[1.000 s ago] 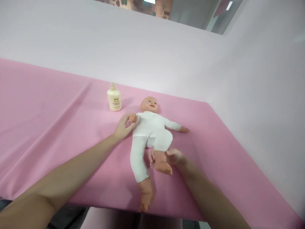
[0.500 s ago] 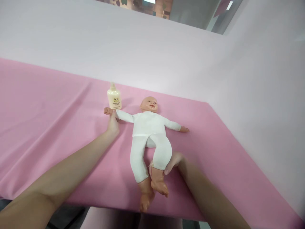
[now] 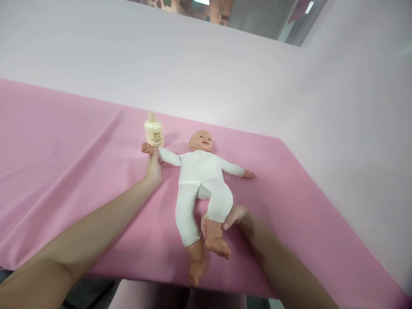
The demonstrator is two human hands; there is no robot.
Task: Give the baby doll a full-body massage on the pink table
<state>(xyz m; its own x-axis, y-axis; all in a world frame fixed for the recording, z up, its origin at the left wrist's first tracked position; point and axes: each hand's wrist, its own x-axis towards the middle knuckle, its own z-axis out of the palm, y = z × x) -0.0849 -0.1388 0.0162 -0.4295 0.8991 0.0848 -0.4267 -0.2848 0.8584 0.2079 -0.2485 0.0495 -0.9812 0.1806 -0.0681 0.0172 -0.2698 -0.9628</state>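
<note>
A baby doll (image 3: 202, 167) with a white cloth body lies on its back on the pink-covered table, head toward the wall and feet toward me. My left hand (image 3: 153, 166) is closed around the doll's arm at the left, near the wrist. Fingers of my right hand (image 3: 236, 216) wrap under the doll's lower leg on the right side, just above the foot, which is lifted a little. The doll's other leg and other arm lie stretched out on the cloth. A pale yellow pump bottle (image 3: 154, 132) stands just behind the doll's hand at the left.
The pink cloth (image 3: 64, 171) covers the table and has folds at the left. A white wall (image 3: 161, 64) rises behind the table and at the right, with a window (image 3: 257, 19) at the top. My legs show below the front edge.
The doll's leg in my right hand has risen slightly and its foot has shifted a little up and right. The doll's hand by my left hand has moved slightly right and up.
</note>
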